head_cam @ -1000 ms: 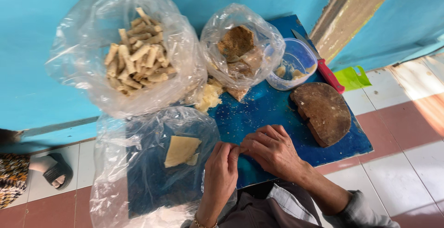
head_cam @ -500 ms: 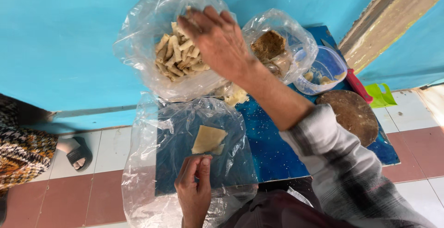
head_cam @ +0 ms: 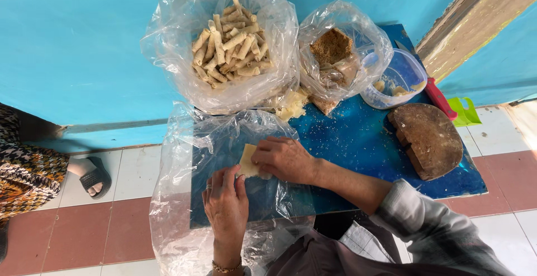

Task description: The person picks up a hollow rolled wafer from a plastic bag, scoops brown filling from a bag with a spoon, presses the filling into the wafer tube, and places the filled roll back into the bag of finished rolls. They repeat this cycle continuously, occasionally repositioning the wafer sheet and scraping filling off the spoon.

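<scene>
A pale square pastry sheet [head_cam: 246,160] lies on clear plastic [head_cam: 184,197] spread over the blue table [head_cam: 358,141]. My left hand [head_cam: 226,203] touches its near edge with the fingertips. My right hand [head_cam: 285,159] rests on its right side, fingers curled over it. Behind them stands an open clear bag of several rolled pastry sticks [head_cam: 229,46]. Beside it, a second bag [head_cam: 335,57] holds brown crumbly filling.
A clear plastic tub [head_cam: 398,80] with pale pieces stands at the back right, and a dark round wooden board [head_cam: 428,139] lies next to it. A red-handled tool [head_cam: 442,99] and a green scoop [head_cam: 464,112] sit by the wall. Another person's sandalled foot [head_cam: 89,175] is at left.
My right hand has come back from the bag of rolled sticks down onto the pastry sheet. My left hand has stayed at the sheet's near edge.
</scene>
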`<state>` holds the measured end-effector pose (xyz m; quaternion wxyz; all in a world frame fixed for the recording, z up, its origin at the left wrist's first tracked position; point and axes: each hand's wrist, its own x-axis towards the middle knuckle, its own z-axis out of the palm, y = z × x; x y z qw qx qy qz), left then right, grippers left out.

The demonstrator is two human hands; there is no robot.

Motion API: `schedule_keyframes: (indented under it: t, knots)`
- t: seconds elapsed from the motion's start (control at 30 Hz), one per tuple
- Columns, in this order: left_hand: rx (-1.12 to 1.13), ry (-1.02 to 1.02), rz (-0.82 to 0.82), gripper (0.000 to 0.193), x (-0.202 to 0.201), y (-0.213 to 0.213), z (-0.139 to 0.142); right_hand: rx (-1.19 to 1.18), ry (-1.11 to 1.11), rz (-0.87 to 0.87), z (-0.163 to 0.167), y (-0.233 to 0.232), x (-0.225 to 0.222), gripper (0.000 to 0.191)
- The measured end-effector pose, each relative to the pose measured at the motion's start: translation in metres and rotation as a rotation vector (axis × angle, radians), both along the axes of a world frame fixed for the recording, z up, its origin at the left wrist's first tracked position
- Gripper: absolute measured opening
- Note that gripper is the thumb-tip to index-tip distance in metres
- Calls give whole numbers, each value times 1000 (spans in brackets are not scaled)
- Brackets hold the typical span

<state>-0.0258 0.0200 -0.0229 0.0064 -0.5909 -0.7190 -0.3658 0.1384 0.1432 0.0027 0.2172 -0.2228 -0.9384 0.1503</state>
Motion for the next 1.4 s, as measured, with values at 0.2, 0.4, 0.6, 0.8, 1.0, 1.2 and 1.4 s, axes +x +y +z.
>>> schedule_keyframes:
  t: [0.2,0.4,0.6,0.8,1.0,1.2,1.4]
  knots:
    - [-33,-132,-14,15,-7,-1,-5,-91,-33,5,-1,11,2,12]
    - [216,9,-72,12,3,0,-9,-250,1,-100,-2,12,-3,13]
    - [79,193,-88,28,15,-1,-11,-389,97,-156,-16,22,-4,19]
    - [61,188,-51,26,14,1,-8,-946,473,-197,-13,40,31,23]
    - [118,118,-33,19,18,-1,2,-343,337,-384,12,9,127,16]
    - [236,54,-347,22,64,6,13,433,-209,-142,10,-61,160,46]
    - [72,157,-612,17,105,12,4,454,-188,-225,-3,-100,158,48]
